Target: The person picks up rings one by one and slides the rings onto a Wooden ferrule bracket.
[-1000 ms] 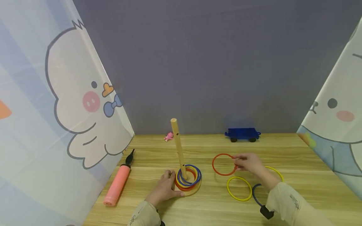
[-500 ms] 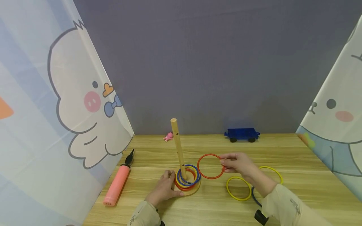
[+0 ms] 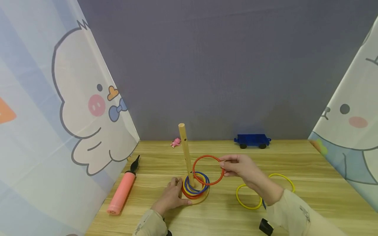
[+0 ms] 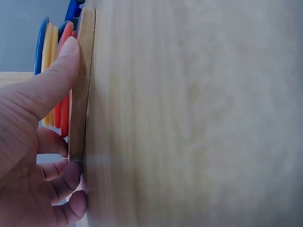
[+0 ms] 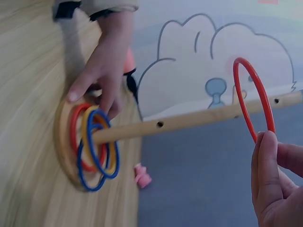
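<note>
At centre frame the right hand pinches a red ring held in the air just beside the wooden peg, not yet over its top. The left hand grips the base, which already carries several rings; two yellow rings and a blue one remain on the table at lower right.

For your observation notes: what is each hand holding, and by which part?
The right hand pinches the red ring at its right edge, beside the wooden peg. The left hand holds the peg's round wooden base by its left rim.
</note>
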Motion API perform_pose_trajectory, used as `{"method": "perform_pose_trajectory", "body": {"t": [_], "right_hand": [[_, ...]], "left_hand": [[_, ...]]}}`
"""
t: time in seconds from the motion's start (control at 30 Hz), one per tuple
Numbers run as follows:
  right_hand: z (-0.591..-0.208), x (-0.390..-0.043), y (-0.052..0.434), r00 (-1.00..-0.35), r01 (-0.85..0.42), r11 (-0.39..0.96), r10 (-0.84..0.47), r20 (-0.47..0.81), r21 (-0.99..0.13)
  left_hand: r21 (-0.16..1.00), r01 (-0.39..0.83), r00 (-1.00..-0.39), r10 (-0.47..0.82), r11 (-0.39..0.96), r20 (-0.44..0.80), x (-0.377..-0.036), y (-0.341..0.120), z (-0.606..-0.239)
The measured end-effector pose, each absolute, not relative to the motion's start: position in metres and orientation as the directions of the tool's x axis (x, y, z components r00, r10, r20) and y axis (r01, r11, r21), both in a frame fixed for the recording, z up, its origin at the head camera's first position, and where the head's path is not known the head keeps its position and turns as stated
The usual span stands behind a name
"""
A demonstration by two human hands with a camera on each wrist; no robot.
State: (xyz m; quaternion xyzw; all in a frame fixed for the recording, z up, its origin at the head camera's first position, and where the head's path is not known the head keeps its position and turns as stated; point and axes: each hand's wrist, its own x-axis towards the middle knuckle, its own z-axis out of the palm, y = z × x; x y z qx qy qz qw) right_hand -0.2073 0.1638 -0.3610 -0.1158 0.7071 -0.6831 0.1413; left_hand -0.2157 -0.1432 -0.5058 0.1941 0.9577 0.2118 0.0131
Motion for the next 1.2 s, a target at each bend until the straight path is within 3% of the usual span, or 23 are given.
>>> {"method": "perform_pose_trajectory", "body": {"t": [0.8, 1.2], "right_hand": [[-0.292, -0.196, 0.122, -0.961, -0.075, -0.176, -0.252, 0.119, -0.982], [-0.283, -0.195, 0.104, -0.967, -0.143, -0.318, -0.155, 0.200, -0.937]], "left_hand": [[0.425, 0.355, -0.926, 0.375, 0.833, 0.038, -0.218, -0.144, -0.505], [0.424, 0.352, -0.928, 0.369, 0.835, 0.044, -0.216, -0.144, -0.507]]}}
